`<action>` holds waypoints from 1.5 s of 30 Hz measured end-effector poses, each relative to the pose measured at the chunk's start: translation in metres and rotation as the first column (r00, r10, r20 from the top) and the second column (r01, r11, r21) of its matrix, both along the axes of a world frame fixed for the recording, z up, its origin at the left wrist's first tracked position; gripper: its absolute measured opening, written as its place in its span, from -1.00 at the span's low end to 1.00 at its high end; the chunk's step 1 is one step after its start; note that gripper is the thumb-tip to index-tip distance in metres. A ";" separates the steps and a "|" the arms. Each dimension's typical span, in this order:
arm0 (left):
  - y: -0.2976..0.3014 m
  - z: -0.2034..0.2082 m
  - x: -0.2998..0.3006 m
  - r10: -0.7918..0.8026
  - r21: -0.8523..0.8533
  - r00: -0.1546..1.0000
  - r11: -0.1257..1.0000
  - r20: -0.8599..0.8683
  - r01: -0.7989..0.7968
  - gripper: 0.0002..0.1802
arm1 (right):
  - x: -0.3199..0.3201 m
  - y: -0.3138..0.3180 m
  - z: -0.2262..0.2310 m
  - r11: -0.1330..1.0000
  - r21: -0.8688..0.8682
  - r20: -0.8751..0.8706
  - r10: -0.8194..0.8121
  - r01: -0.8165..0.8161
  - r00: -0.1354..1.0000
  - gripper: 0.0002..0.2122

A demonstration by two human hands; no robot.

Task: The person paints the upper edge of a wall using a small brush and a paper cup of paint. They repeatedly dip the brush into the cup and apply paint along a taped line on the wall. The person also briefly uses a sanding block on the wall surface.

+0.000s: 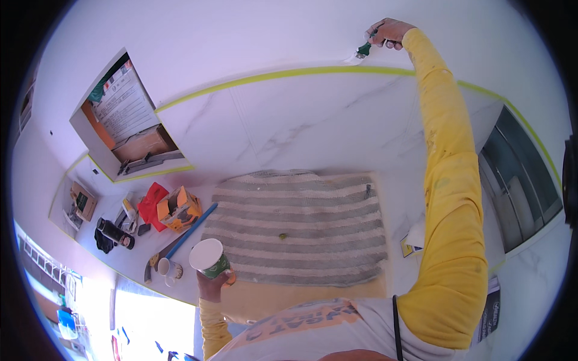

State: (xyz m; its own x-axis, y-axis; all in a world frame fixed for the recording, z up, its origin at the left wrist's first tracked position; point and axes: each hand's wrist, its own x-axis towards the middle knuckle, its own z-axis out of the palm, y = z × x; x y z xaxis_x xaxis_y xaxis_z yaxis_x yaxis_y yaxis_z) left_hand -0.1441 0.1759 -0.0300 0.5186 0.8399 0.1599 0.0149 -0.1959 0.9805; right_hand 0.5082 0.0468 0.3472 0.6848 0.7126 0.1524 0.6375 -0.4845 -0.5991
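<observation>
My right hand (390, 33), at the end of a raised yellow sleeve, grips a paintbrush (363, 52) with a green handle. Its white-coated bristles meet the white wall just above a strip of yellow-green masking tape (289, 73). The tape runs along the top of the marble-look tiles (313, 120). Down at the lower left, my left hand (214, 284) is wrapped round a green and white paper tub (208, 257). From this angle the tub's inside looks white; how full it is I cannot tell.
A striped grey cloth (295, 228) covers the counter in front of me. To its left lie a blue-handled tool (186, 233), a mug (170, 271), an orange box (179, 209), a red bag (153, 204) and a black bottle (114, 233). A window opening (132, 114) breaks the wall at left.
</observation>
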 end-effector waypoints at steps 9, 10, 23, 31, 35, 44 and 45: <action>-0.002 -0.001 0.020 -0.025 -0.006 0.998 1.000 -0.062 0.025 -0.27 | 0.075 -0.122 -0.019 0.960 0.118 0.037 -0.261 0.255 0.965 -0.71; -0.002 -0.003 0.021 -0.021 -0.007 0.997 1.000 -0.077 0.020 -0.25 | 0.086 -0.133 -0.022 0.955 0.143 0.017 -0.266 0.261 0.964 -0.72; -0.008 -0.004 0.024 0.022 0.135 0.992 0.991 -0.127 -0.005 -0.29 | 0.005 -0.017 -0.121 0.824 0.544 0.382 -0.409 0.156 0.829 -0.65; -0.018 0.002 0.026 0.006 0.025 1.000 1.000 0.011 -0.006 -0.29 | -0.016 -0.007 -0.124 0.637 0.752 -0.026 0.289 -0.172 0.957 -0.85; -0.020 -0.004 0.009 0.030 -0.006 0.999 1.000 0.031 -0.030 -0.28 | 0.058 -0.108 -0.125 0.535 0.826 -0.186 -0.038 0.177 0.982 -0.83; -0.021 -0.007 -0.002 0.063 -0.017 0.998 0.998 -0.002 -0.063 -0.25 | 0.004 0.016 -0.160 0.637 0.729 0.294 -0.624 0.252 0.724 -0.72; -0.021 -0.004 0.001 0.045 -0.016 0.999 0.999 0.005 -0.045 -0.25 | -0.028 0.049 -0.162 0.669 0.733 0.376 -0.546 0.120 0.748 -0.73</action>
